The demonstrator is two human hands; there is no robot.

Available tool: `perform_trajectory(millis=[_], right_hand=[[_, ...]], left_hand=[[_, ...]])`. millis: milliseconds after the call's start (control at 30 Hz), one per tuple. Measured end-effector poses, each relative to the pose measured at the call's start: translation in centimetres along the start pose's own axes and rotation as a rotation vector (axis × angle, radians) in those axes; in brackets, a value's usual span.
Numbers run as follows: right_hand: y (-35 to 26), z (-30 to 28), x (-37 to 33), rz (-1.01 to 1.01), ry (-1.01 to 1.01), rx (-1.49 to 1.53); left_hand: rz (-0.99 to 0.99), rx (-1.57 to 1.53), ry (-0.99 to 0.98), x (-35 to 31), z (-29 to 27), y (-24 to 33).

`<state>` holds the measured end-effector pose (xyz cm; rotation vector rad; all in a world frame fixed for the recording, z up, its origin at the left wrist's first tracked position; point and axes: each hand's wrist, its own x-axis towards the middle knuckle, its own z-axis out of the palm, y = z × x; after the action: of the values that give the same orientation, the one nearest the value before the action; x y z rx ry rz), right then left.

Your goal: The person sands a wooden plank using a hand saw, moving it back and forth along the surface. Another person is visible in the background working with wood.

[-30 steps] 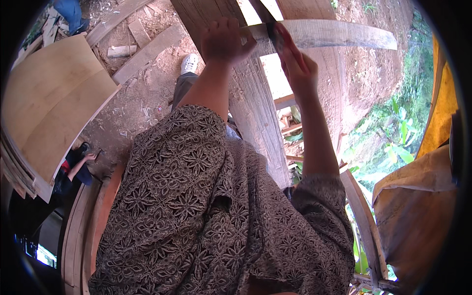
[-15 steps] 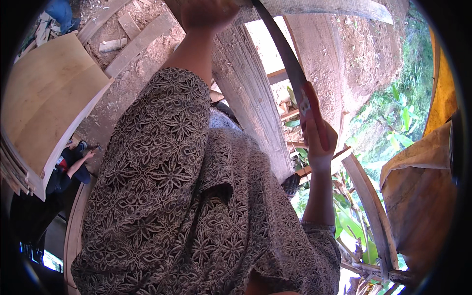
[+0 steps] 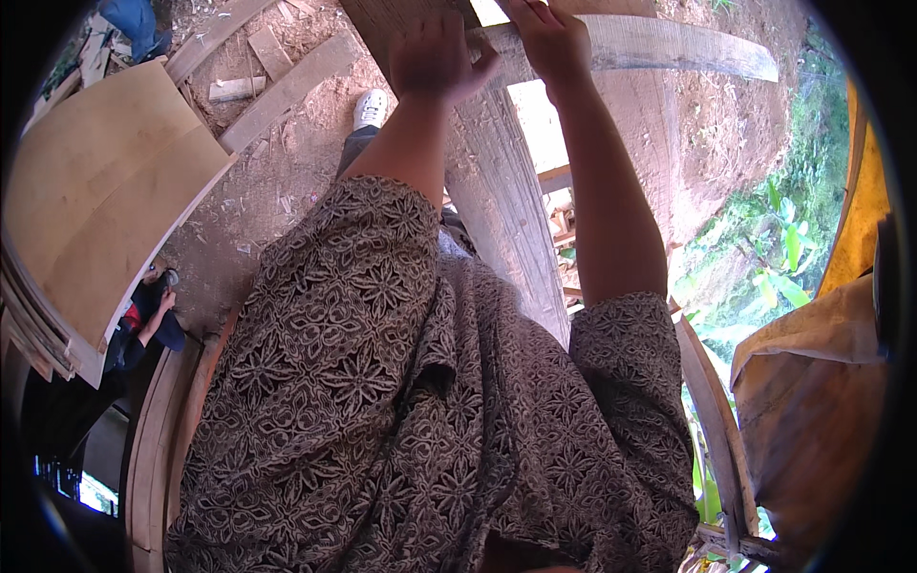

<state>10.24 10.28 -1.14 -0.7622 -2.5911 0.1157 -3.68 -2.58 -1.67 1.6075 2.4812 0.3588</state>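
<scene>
Your right hand (image 3: pixel 557 46), right of the long weathered grey-brown wooden beam (image 3: pixel 506 196): fingers bent, tips hidden, can't tell if they're closed on anything. Your left hand (image 3: pixel 428 59) is over the beam, thumb apart, blurred; can't tell its grip. Long pale flat wooden board (image 3: pixel 683 46) crosses the beam, reaching well right. Slack left-hand pressure could let it swivel. Beam's coarse-grained, board's streaky.

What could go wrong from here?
The left hand is close to the right hand, and the saw seen half a second ago can't be made out now, so a slip might cut the left hand. The pale plank's far end juts past the wide board beneath it, so it may tip or shift.
</scene>
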Motion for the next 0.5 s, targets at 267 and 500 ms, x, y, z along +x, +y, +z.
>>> perform_trajectory(millis=[267, 500], right_hand=[[-9.2, -19.1, -10.9, 1.038, -0.241, 0.763], [-12.9, -31.1, -17.8, 1.112, -0.350, 0.646]], left_hand=[[0.073, -0.022, -0.009, 1.2, -1.3, -1.2], [-0.102, -0.121, 0.018, 1.4, -2.4, 0.0]])
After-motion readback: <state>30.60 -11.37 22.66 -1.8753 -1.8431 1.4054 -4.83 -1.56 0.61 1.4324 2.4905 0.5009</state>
